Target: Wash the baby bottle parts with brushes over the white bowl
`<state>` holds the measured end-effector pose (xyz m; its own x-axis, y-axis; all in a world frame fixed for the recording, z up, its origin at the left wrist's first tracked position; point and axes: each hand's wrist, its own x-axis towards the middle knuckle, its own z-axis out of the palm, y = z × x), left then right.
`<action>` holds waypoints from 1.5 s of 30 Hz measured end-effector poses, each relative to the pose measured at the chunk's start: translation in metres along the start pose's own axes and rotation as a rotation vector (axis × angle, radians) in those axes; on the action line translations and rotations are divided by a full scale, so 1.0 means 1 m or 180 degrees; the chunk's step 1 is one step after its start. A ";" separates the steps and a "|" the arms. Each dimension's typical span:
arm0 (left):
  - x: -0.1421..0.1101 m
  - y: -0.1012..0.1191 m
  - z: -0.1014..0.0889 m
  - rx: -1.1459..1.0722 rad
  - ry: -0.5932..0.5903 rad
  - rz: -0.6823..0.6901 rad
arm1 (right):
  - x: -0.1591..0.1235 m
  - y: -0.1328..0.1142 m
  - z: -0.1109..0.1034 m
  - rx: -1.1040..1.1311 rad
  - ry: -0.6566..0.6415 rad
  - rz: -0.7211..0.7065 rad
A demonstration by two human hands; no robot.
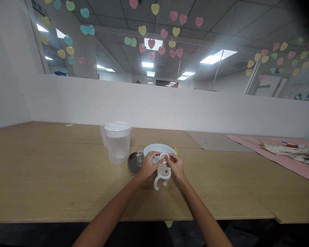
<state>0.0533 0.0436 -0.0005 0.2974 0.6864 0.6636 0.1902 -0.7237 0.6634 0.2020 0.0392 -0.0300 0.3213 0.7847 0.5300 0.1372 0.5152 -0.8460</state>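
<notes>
Between the fingertips of my left hand (148, 164) and my right hand (176, 166) is a small round white lid (164, 157). Both hands pinch it by its edges, one at each side. Just below it, a small clear pot with a white handle (157, 183) stands on the table, its top (163, 169) uncovered toward me. Behind my hands lies a white bowl (159, 146), partly hidden by them. To the left of my left hand a dark round metal tray (132, 165) carries a small clear cup (140, 157).
A clear plastic pitcher (118, 147) with a white lid stands at the left, near the tray. Something yellow (175, 149) shows beside the bowl. At the far right, a pink cloth (247, 141) bears several items. A white wall (154, 103) with windows rises behind the wooden table (67, 185).
</notes>
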 end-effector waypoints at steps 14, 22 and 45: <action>-0.004 -0.001 0.000 0.0241 0.0255 0.0062 | -0.003 -0.009 0.000 0.0184 -0.0315 0.0095; -0.003 -0.005 0.002 -0.0404 0.0255 -0.0154 | -0.002 -0.014 -0.006 0.0385 -0.0313 0.0165; -0.006 -0.005 0.002 -0.2022 -0.0384 -0.0906 | 0.004 -0.011 -0.012 0.0582 -0.0515 0.0452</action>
<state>0.0527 0.0424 -0.0085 0.4258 0.8037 0.4157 -0.2960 -0.3105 0.9033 0.2129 0.0326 -0.0191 0.1696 0.8908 0.4216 -0.0747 0.4382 -0.8958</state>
